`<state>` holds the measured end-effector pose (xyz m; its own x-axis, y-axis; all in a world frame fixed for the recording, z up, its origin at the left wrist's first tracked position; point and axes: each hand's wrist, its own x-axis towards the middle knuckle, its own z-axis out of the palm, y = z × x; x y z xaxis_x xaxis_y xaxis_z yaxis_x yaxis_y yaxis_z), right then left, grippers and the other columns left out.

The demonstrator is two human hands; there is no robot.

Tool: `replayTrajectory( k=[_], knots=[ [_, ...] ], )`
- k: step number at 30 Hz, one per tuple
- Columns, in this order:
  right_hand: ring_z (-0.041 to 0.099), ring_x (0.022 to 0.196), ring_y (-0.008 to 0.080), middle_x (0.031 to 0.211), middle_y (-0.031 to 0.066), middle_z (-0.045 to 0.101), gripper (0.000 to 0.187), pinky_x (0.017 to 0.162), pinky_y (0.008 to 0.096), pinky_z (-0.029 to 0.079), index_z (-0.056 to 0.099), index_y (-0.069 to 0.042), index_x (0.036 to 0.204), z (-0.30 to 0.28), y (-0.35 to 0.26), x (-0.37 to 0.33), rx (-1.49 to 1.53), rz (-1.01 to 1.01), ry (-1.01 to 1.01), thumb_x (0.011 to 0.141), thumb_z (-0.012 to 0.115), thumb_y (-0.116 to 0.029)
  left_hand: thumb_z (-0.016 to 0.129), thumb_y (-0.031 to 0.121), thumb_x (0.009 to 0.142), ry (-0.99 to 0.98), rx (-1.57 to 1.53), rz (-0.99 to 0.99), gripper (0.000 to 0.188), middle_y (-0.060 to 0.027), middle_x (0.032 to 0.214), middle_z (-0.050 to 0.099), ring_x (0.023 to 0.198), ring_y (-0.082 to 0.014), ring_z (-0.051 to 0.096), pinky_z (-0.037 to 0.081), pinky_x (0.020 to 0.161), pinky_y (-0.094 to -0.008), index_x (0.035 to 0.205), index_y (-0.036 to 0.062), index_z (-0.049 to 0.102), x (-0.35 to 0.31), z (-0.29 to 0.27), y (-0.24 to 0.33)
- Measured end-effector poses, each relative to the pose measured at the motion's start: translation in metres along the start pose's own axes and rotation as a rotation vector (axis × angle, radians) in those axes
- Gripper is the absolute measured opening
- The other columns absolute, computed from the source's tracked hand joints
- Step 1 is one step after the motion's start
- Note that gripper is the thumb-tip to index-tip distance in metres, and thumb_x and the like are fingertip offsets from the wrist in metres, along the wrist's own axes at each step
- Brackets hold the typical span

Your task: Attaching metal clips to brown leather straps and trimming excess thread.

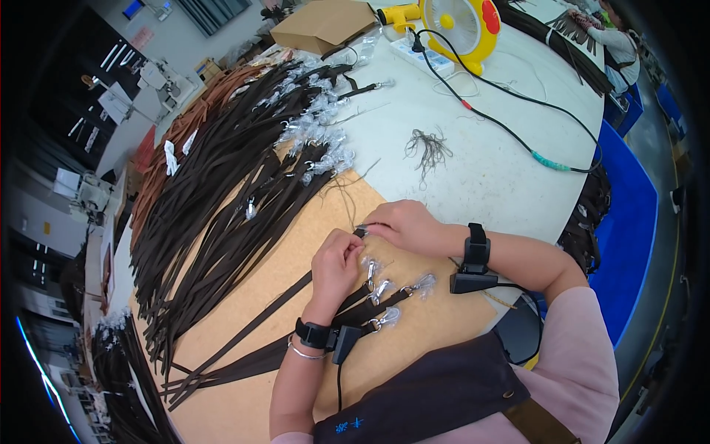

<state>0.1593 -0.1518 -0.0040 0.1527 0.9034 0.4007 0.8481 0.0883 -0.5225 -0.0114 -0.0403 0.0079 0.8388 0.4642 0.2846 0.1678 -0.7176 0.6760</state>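
A long dark brown strap (285, 297) runs slantwise across the tan board, and its near end is between my two hands. My left hand (336, 266) is closed on that strap close to its end. At the tip, my right hand (405, 226) pinches something small and greyish; my fingers hide most of it. Thin threads (347, 198) trail from around the strap end. Just below my hands lie several more dark straps (355, 318) whose metal clasps (381, 292) are wrapped in clear plastic.
A big pile of dark straps (222, 148) covers the left side, with brown straps (174, 140) beyond. Loose threads (429, 150) lie on the white table (473, 177). Farther back are a yellow fan (462, 29), black cable (510, 137) and cardboard box (325, 26). A blue bin (629, 222) stands right.
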Motion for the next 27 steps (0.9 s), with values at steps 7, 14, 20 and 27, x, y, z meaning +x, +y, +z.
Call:
replayTrajectory(
  k=[7, 14, 20, 27],
  knots=[
    [0.068, 0.079, 0.0326, 0.088, 0.0134, 0.071, 0.025, 0.069, 0.0407, 0.053, 0.070, -0.009, 0.101, -0.027, 0.001, 0.010, 0.186, 0.295, 0.140, 0.093, 0.063, -0.031, 0.074, 0.007, 0.083, 0.183, 0.002, -0.066, 0.010, -0.0092, 0.086, 0.061, 0.066, -0.0205, 0.058, 0.046, 0.060, -0.0291, 0.090, 0.0011, 0.069, -0.001, -0.039, -0.013],
    [0.069, 0.076, 0.0316, 0.086, 0.0108, 0.071, 0.029, 0.066, 0.0419, 0.052, 0.068, -0.011, 0.107, -0.019, -0.011, 0.007, 0.060, 0.002, -0.079, 0.093, 0.064, -0.036, 0.077, 0.014, 0.081, 0.069, 0.253, -0.011, 0.021, -0.0099, 0.095, 0.060, 0.069, -0.0261, 0.062, 0.051, 0.064, -0.0358, 0.096, 0.0032, 0.067, 0.010, -0.024, -0.015],
    [0.068, 0.073, 0.0302, 0.086, 0.0080, 0.068, 0.026, 0.063, 0.0428, 0.052, 0.070, -0.012, 0.105, -0.019, -0.008, 0.010, -0.047, 0.050, 0.016, 0.092, 0.064, -0.033, 0.077, 0.015, 0.079, 0.074, 0.233, -0.134, 0.016, -0.0098, 0.086, 0.063, 0.072, -0.0280, 0.065, 0.051, 0.066, -0.0388, 0.087, 0.0045, 0.067, 0.009, -0.009, 0.004],
    [0.067, 0.072, 0.0259, 0.080, 0.0066, 0.063, 0.022, 0.059, 0.0385, 0.052, 0.069, -0.011, 0.099, -0.020, -0.007, 0.009, -0.232, -0.154, -0.146, 0.091, 0.064, -0.031, 0.073, 0.011, 0.081, 0.083, 0.141, -0.232, 0.008, -0.0086, 0.079, 0.065, 0.069, -0.0265, 0.064, 0.049, 0.063, -0.0381, 0.081, 0.0047, 0.068, 0.008, -0.003, 0.002]
  ],
)
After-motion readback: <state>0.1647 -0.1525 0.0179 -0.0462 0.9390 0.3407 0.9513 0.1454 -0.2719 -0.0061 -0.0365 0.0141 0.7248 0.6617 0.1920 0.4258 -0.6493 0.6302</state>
